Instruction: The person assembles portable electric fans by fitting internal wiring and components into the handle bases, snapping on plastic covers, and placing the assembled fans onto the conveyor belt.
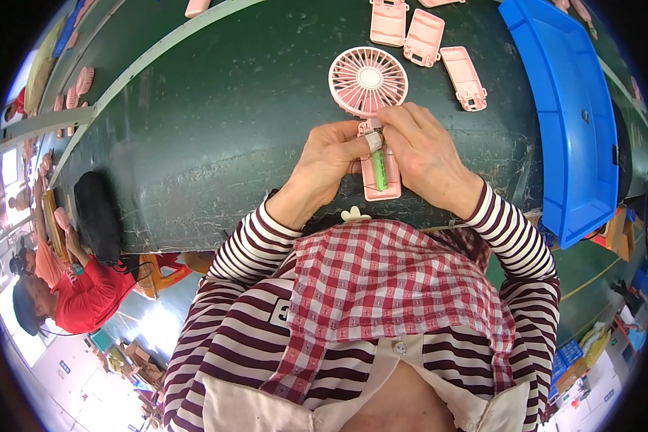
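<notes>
A pink handheld fan [368, 81] lies on the green table with its round grille pointing away from me. Its handle is open and shows a green battery cell [380, 171] with thin wires around it. My left hand [331, 155] grips the handle from the left, the thumb pressed near the top of the handle; a pale wrap covers the thumb's tip. From the right, my right hand [421, 147] has its fingers bent together at the neck just below the grille. Whatever those right fingertips may pinch is hidden.
Several loose pink handle shells [464, 78] lie at the far right of the fan. A long blue bin [577, 122] stands along the table's right side. Beyond the left edge, a co-worker in red [93, 299] sits near a black bag-like item [97, 216]; more pink fans [84, 81] lie far left.
</notes>
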